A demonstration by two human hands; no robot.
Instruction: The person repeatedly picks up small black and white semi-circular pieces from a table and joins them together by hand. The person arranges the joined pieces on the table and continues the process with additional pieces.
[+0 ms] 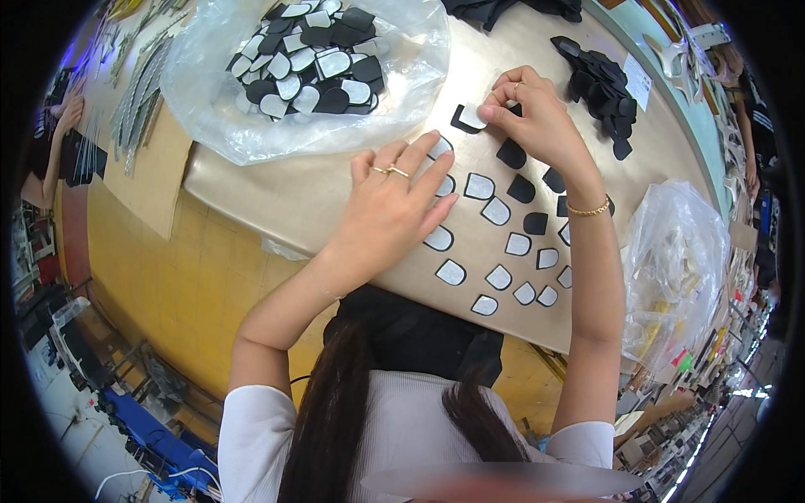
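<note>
Bench [277,193]: tan, smooth top, tilted in the fisheye view; bare stretch between bag and laid-out pieces.
Laid-out pieces [499,243]: small tab-shaped cut parts, black with pale grey faces, set in loose rows, some grey side up, some black side up, each apart from its neighbour.
Left hand [394,210]: flat, fingers spread and extended, palm down on the bench at the near-left edge of the rows; fingertips touching or just over the nearest grey pieces; gripping nothing.
Right hand [532,113]: fingers pinched shut on a single piece [472,116] at the far end of the rows, thumb and forefinger on its edge; piece low over the bench, contact with the surface not clear.
Supply bag [310,67]: clear plastic, open, heaped with the same black and grey pieces, well apart to the far left.
Black stack [599,84]: all-black pieces piled at the far right, beside a white slip.
Second bag [675,260]: clear plastic at the right edge, contents unclear.
Step in hand, as judged: laying one piece into line at the head of the rows, the flat hand steadying those already placed.
Next move, as judged: release only once the piece sits square and clear of its neighbours; light touch, no sliding of the rows beneath the left palm.
</note>
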